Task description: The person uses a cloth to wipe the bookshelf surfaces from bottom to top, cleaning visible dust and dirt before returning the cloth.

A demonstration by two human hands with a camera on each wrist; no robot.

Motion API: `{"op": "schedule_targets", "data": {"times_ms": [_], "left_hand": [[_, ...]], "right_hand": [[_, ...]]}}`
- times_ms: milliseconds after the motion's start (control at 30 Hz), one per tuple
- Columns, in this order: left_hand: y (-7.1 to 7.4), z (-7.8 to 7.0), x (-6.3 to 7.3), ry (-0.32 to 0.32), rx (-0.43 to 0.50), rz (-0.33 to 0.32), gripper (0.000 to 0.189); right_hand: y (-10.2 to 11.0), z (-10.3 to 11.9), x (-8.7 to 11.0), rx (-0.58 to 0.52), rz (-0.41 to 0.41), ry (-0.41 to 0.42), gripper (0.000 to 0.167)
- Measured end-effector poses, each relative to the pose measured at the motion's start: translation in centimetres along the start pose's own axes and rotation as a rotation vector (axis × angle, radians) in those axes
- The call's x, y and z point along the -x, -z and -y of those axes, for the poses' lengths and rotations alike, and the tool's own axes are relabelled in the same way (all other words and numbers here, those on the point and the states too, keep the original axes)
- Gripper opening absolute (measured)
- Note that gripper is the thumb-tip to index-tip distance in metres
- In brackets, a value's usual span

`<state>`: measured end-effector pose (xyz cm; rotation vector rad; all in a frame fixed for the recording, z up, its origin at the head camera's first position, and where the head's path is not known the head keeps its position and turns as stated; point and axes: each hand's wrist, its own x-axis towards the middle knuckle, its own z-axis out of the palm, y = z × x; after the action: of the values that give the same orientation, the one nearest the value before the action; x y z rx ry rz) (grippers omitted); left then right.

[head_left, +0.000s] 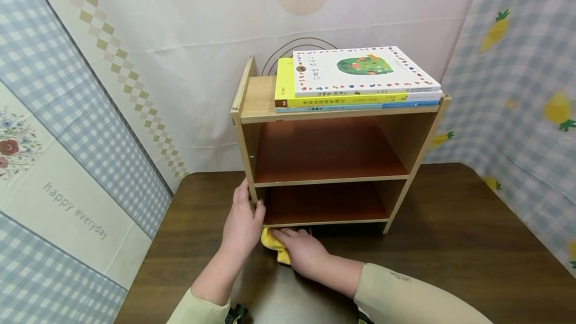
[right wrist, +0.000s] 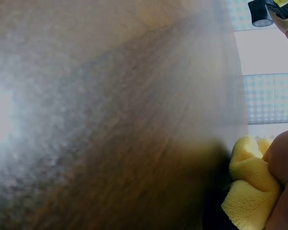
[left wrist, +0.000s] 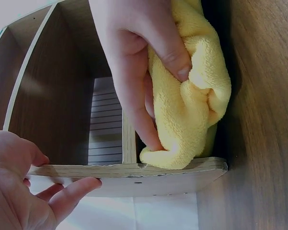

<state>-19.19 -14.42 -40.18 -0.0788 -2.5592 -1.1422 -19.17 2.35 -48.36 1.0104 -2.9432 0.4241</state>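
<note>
**Right hand grips a yellow cloth at the foot of a small wooden shelf; left hand holds the shelf's side**

A brown wood-grain table carries the shelf, which stands upright. On its top board lies a stack of books: a white cover with a green picture uppermost, a yellow book beneath it, blue edges at the bottom. Behind hangs a pale backdrop. To the left is a blue-and-white checked hanging with a panel reading "happy everyday"; to the right, another checked hanging printed with yellow fruit.

The bottom board sits low over the table, leaving a narrow, dark gap below. The left side panel bounds that gap on one side, and the bottom board roofs it.

The cloth is bunched at the front of this gap, by the left corner, and touches the side panel's front edge. The right hand's thumb presses on one side of the cloth, with fingers on the other, pinching it between them. The left hand is just beside the cloth, thumb and fingers on opposite faces of the side panel, gripping its edge above the cloth.
</note>
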Motion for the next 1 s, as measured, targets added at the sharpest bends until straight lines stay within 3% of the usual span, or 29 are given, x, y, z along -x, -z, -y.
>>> {"op": "schedule_targets", "data": {"times_ms": [433,700,1000], "left_hand": [[-0.1,0.3,-0.2,-0.013,-0.011,-0.008,0.064],[0.1,0.2,-0.2,0.005,-0.016,0.004,0.064],[0.0,0.0,-0.1,0.009,-0.027,0.008,0.065]], "right_hand": [[-0.4,0.4,-0.8,0.088,0.074,-0.002,0.063],[0.6,0.9,-1.3,0.117,0.166,0.015,0.049],[1.1,1.1,-1.4,0.143,0.194,0.051,0.042]]}}
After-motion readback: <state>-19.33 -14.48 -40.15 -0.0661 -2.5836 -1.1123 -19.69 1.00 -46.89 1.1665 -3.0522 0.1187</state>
